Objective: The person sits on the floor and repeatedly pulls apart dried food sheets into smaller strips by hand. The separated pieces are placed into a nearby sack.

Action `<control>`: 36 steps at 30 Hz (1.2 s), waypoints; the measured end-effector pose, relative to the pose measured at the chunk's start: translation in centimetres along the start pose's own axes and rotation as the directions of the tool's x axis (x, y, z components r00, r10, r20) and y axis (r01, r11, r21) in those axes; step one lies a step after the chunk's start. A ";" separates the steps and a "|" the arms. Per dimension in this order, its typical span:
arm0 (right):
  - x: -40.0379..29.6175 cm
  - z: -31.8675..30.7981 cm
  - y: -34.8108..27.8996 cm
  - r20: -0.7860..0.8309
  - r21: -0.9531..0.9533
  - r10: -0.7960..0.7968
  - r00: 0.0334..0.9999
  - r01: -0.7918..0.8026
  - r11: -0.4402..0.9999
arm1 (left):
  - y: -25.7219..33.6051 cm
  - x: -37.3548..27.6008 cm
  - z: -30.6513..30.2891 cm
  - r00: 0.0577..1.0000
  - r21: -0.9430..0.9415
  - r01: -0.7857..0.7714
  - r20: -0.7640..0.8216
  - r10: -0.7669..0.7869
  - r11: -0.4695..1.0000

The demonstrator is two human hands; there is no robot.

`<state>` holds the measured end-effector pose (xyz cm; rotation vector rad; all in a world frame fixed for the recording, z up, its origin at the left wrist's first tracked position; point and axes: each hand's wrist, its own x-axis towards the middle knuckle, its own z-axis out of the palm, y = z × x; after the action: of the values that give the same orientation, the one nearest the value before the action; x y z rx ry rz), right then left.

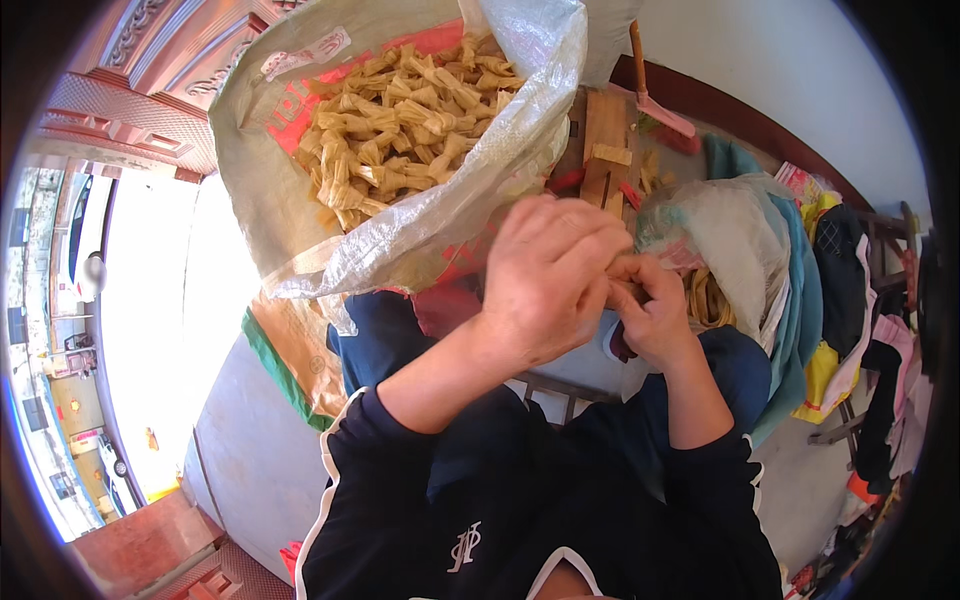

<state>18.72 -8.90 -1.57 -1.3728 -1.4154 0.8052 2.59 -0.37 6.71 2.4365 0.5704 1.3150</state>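
Note:
My left hand is raised over my lap with its fingers curled, and its fingertips meet those of my right hand. Between the pinched fingers of my right hand is a small brownish piece, mostly hidden. What my left fingers hold is hidden behind the hand. Beyond my left hand stands a large woven plastic sack, its mouth rolled wide around a heap of tan knotted strips. By my right knee, a translucent plastic bag lies around a bundle of tan-brown strips.
A wooden bench or block stands behind my hands, near a pink broom by the wall. Clothes hang over a rack at the right. A brown sack with a green edge lies left of my knee. An open doorway is at far left.

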 end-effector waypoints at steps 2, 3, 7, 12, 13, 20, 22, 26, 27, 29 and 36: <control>0.7 0.0 -0.8 0.003 -0.167 -0.275 0.961 0.272 0.948 | -0.8 -3.4 4.1 0.966 -0.194 0.249 0.125 -0.228 0.949; 0.8 0.1 -0.9 0.017 -0.249 -0.397 0.918 0.389 0.887 | -1.3 -3.6 4.4 0.799 -0.350 0.596 0.350 -0.489 0.723; 0.7 -0.6 -1.4 0.102 -0.141 -0.436 0.894 0.447 0.884 | -1.8 -5.7 5.3 0.277 -0.276 0.959 0.864 -0.421 0.065; 0.8 -2.2 -1.6 -0.117 0.003 -0.448 0.886 0.451 0.892 | 0.2 -5.8 3.9 0.223 -0.226 0.974 0.963 0.150 0.004; 0.9 -2.4 -1.7 -0.167 -0.061 -0.378 0.911 0.373 0.926 | 0.3 -4.2 2.3 0.222 -0.222 0.975 0.959 0.177 -0.020; -0.3 0.7 0.6 0.215 0.561 0.317 0.924 -0.382 0.734 | -2.1 -3.9 1.8 0.859 -0.143 0.129 0.511 -0.038 0.981; -0.1 0.5 0.6 0.433 0.557 0.422 0.796 -0.605 0.570 | -2.8 -3.6 1.3 0.853 0.045 -0.085 0.520 0.049 0.995; -1.5 1.3 0.0 0.650 0.704 0.293 0.701 -0.701 0.116 | -3.1 -4.5 2.3 0.873 -0.181 -0.107 0.453 0.180 0.978; -1.6 1.8 -0.3 0.632 0.734 0.279 0.723 -0.674 0.083 | -2.9 -4.7 2.4 0.892 -0.195 -0.110 0.413 0.184 0.975; -1.2 1.9 -0.3 0.544 0.791 0.314 0.778 -0.600 0.116 | -2.7 -4.8 2.7 0.924 -0.224 -0.118 0.332 0.190 0.967; 0.4 1.4 -1.2 -0.064 0.577 0.384 0.921 -0.280 0.767 | -3.0 -5.6 3.4 0.933 -0.126 0.303 0.242 -0.267 0.944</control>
<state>16.99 -8.48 -0.81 -1.1982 -0.7025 1.1874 2.09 -0.78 -0.47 2.2260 0.6979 0.9200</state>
